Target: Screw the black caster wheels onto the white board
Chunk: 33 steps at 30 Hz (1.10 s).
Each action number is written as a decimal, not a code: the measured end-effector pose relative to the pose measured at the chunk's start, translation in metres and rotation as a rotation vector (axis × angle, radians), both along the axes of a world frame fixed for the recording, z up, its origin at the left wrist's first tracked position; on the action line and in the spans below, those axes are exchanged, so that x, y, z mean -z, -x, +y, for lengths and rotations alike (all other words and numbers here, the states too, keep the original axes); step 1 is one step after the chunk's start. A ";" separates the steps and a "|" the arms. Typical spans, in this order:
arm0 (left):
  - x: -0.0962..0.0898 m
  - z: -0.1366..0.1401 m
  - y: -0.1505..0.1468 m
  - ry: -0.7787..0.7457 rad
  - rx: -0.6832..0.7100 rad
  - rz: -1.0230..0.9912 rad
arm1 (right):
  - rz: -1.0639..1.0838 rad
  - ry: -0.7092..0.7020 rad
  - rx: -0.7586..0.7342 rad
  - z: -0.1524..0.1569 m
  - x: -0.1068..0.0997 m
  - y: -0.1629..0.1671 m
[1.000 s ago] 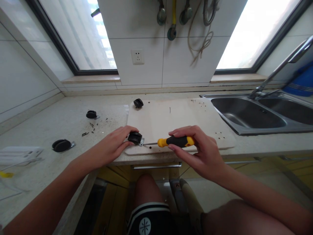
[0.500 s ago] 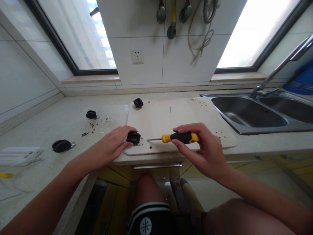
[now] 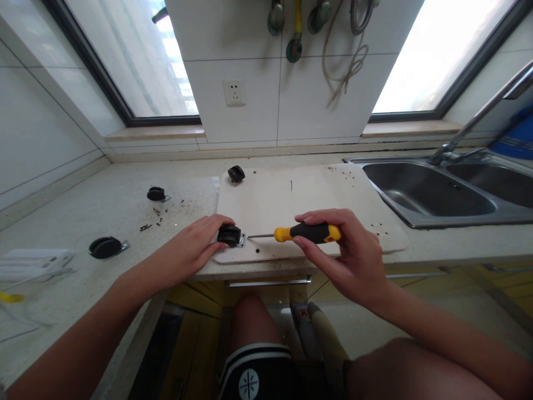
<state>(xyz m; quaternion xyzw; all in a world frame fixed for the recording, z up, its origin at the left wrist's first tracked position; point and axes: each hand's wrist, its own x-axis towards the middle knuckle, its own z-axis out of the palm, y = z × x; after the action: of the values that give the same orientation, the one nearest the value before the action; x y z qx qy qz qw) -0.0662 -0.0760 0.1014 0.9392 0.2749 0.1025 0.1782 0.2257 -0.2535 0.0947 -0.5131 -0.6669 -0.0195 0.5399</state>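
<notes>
Hands worked at the white board's [image 3: 308,194] near-left corner: your left hand [image 3: 189,248] curled against the black caster [image 3: 229,235] there, your right hand [image 3: 350,253] clamped the screwdriver [image 3: 306,233], tip at its bracket.

Two loose black casters [image 3: 156,194] [image 3: 104,247] were seen on the speckled surface [image 3: 125,211], with small dark screws [image 3: 156,219] scattered between them. A stainless double sink [image 3: 437,194] was set at the right, a wall socket [image 3: 234,92] above.

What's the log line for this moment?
left hand: steadies caster on board | right hand: holds screwdriver, tip at caster plate
</notes>
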 end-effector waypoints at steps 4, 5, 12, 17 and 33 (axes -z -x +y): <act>-0.001 -0.001 0.000 0.001 -0.008 0.001 | 0.007 0.001 0.000 0.000 0.000 0.000; -0.001 -0.001 0.000 -0.002 -0.008 0.001 | 0.006 0.000 -0.001 0.001 0.000 0.000; -0.002 -0.003 -0.001 -0.002 -0.015 0.011 | 0.012 0.001 -0.006 0.001 0.000 0.001; -0.003 -0.005 -0.003 0.002 -0.024 0.012 | 0.007 -0.009 -0.008 0.003 0.001 0.002; -0.002 -0.007 -0.003 -0.005 -0.041 0.027 | 0.007 0.002 -0.007 0.001 0.000 0.003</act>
<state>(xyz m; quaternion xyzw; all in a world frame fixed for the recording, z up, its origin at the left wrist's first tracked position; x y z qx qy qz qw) -0.0634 -0.0825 0.1035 0.9352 0.2963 0.0939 0.1698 0.2231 -0.2521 0.0946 -0.5114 -0.6670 -0.0153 0.5417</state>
